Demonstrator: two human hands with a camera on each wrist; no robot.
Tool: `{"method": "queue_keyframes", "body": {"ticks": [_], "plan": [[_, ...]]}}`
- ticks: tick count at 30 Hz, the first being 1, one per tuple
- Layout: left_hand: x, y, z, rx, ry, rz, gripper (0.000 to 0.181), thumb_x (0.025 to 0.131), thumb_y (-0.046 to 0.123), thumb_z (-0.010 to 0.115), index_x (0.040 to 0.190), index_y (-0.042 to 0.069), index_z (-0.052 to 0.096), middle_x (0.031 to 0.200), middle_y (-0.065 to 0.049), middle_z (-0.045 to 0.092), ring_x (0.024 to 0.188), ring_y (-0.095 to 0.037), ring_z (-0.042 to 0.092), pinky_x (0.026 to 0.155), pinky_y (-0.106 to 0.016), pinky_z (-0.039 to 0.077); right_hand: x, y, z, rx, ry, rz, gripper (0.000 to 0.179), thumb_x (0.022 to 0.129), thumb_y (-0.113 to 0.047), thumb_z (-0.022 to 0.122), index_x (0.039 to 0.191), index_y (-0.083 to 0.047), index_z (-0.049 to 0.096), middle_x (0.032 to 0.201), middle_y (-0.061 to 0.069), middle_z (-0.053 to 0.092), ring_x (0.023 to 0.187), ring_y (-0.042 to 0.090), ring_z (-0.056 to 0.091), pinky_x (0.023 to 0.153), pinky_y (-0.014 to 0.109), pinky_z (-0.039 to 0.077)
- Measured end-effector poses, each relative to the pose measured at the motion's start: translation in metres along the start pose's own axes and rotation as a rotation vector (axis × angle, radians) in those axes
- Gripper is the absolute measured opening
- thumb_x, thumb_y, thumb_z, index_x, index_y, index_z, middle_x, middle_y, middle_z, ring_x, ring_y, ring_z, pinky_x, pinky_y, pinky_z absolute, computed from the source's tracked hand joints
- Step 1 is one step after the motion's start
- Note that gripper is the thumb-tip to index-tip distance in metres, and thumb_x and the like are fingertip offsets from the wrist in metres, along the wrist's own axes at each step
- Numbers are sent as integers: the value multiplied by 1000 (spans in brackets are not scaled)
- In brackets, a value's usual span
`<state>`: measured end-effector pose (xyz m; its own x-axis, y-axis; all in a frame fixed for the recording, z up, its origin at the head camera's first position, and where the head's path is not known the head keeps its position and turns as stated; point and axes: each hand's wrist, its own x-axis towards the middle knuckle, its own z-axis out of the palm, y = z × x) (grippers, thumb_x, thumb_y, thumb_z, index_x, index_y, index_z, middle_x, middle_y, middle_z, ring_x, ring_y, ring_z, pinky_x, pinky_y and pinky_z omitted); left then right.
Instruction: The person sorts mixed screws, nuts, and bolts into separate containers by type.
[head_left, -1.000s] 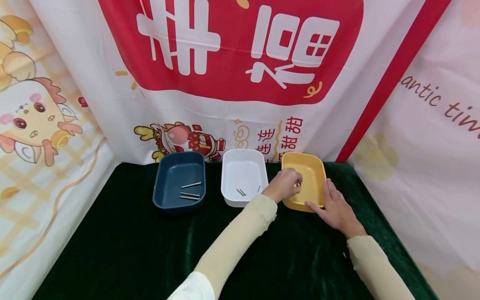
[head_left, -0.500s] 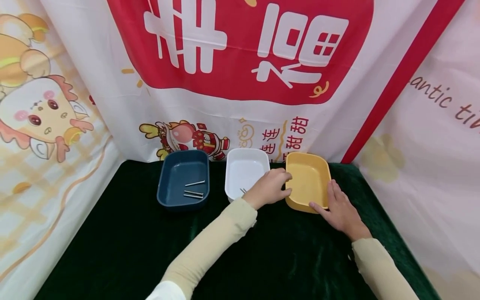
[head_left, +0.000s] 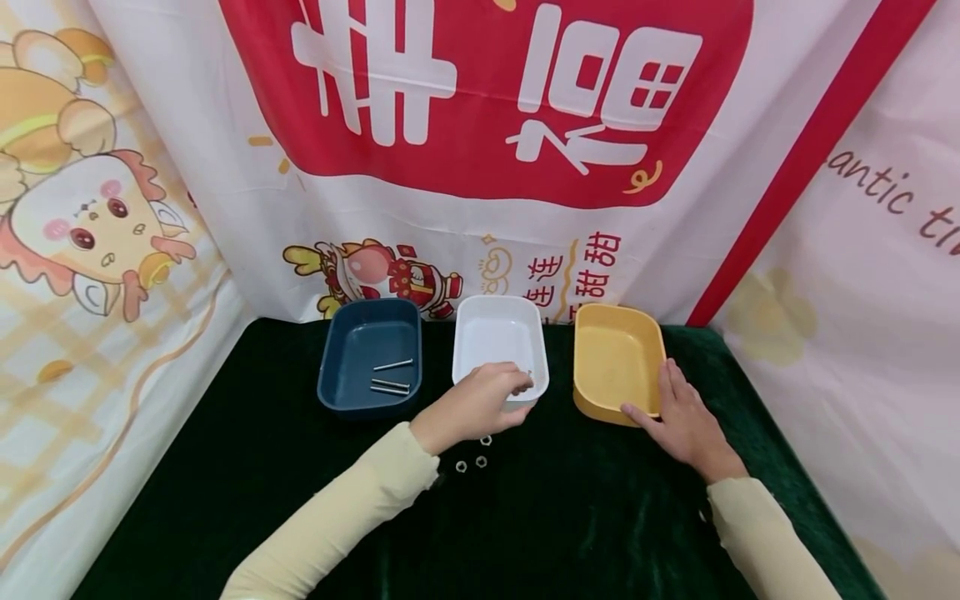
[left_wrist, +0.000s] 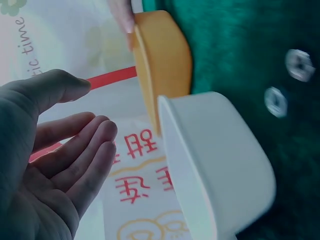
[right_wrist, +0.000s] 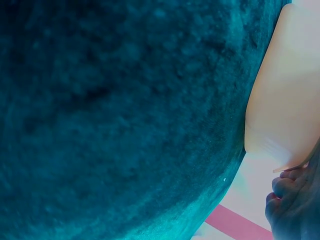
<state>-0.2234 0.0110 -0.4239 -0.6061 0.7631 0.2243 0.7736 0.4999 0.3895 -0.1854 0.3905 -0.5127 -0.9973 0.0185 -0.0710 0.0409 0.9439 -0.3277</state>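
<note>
My left hand point(head_left: 480, 404) hovers over the near edge of the white plastic box point(head_left: 498, 321). In the left wrist view the left hand point(left_wrist: 65, 150) has loosely bent fingers, thumb apart, with nothing between them. My right hand point(head_left: 688, 429) rests against the right side of the yellow box point(head_left: 615, 358), thumb at its near rim and fingers along the side. Three hex nuts point(head_left: 482, 462) lie on the dark green cloth just in front of the white box. Most of the white box's near floor is hidden behind the left hand.
A dark blue box point(head_left: 367, 321) stands at the left with three long screws point(head_left: 392, 387) in it. The boxes line the back of the green velvet-like cloth point(head_left: 570, 517), against a printed white and red curtain point(head_left: 465, 187). Another printed curtain point(head_left: 847, 350) hangs at the right.
My left hand has moved left from inside the yellow box to the white box's near edge. Its sleeve has uncovered the nuts on the cloth. The right hand has stayed at the yellow box.
</note>
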Motion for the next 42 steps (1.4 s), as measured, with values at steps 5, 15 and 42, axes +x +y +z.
{"method": "queue_keyframes", "body": {"ticks": [5, 15, 42], "plan": [[-27, -12, -3, 13, -29, -54, 26, 96, 22, 77, 118, 9, 75, 110, -4, 75, 96, -13, 69, 87, -30, 62, 0, -1, -1, 0, 1, -2, 115, 98, -80, 42, 168, -10, -17, 178, 12, -17, 161, 53, 10, 124, 75, 18], [-68, -37, 8, -25, -130, -170, 23, 93, 21, 81, 112, 9, 73, 109, -5, 75, 95, -12, 70, 85, -32, 62, 0, 0, -2, 13, -3, -4, 115, 98, -78, 44, 167, -10, -17, 178, 12, -17, 161, 53, 9, 123, 75, 18], [-101, -54, 54, -23, -143, -186, 19, 84, 18, 84, 96, 14, 70, 87, 4, 63, 78, -5, 55, 71, -24, 52, -1, 2, 1, 34, -1, 5, 115, 97, -80, 43, 167, -13, -19, 178, 9, -20, 160, 54, 9, 123, 77, 17]]}}
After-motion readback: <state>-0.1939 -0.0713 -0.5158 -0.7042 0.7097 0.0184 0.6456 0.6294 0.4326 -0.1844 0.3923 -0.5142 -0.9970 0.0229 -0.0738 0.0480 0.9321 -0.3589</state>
